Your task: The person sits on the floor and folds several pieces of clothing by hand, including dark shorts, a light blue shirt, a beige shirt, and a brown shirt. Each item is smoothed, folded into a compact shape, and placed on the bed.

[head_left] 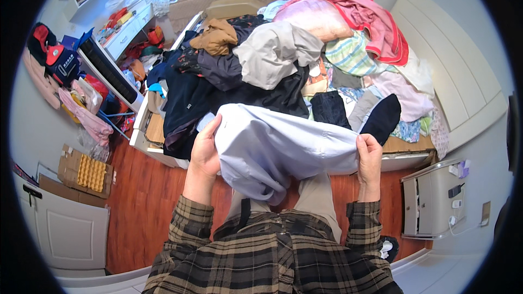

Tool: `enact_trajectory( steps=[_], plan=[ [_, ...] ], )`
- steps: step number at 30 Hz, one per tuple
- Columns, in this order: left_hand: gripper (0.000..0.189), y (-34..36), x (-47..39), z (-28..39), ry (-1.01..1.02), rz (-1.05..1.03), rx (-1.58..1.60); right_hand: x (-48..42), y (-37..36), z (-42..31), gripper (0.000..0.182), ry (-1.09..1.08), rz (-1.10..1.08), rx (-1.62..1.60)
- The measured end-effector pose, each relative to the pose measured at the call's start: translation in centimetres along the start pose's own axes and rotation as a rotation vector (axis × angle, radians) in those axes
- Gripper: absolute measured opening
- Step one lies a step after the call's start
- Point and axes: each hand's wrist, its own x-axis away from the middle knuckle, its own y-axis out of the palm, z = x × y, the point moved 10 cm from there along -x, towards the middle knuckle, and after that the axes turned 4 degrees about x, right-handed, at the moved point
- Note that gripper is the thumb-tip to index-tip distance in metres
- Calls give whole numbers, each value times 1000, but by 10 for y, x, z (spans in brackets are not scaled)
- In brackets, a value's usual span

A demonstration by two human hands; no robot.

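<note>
A pale blue-grey garment point(261, 147), probably a shirt, hangs stretched between my two hands above the near edge of the bed. My left hand point(206, 149) grips its left side, thumb on top. At the other end, my right hand point(369, 153) pinches a corner between thumb and fingers. The garment's middle sags in folds in front of my legs. Just behind my right hand lies a dark folded garment point(382, 118). Beyond the held cloth, dark clothes point(190, 102) and a crumpled light grey garment point(280, 51) are heaped on the bed.
A pink blanket point(380, 24) tops the heap near the white headboard point(449, 73). A bedside cabinet point(429, 204) with chargers stands at right. On the left are a tower fan point(108, 67), a cardboard box point(67, 169) and a white door point(67, 232). Wood flooring point(139, 220) surrounds me.
</note>
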Motion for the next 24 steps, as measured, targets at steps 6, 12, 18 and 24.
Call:
enact_trajectory(
  steps=[6,12,18,24],
  plan=[
    [39,-26,10,9,31,62,-23,4,-1,-15,20,-54,-11,74],
    [39,-34,16,15,54,83,-22,3,3,-16,20,-53,-14,60],
    [39,-41,17,20,56,87,-25,7,13,-28,17,-45,-84,118],
    [39,-51,16,27,88,113,-17,18,35,-29,13,19,-195,54]
  ],
)
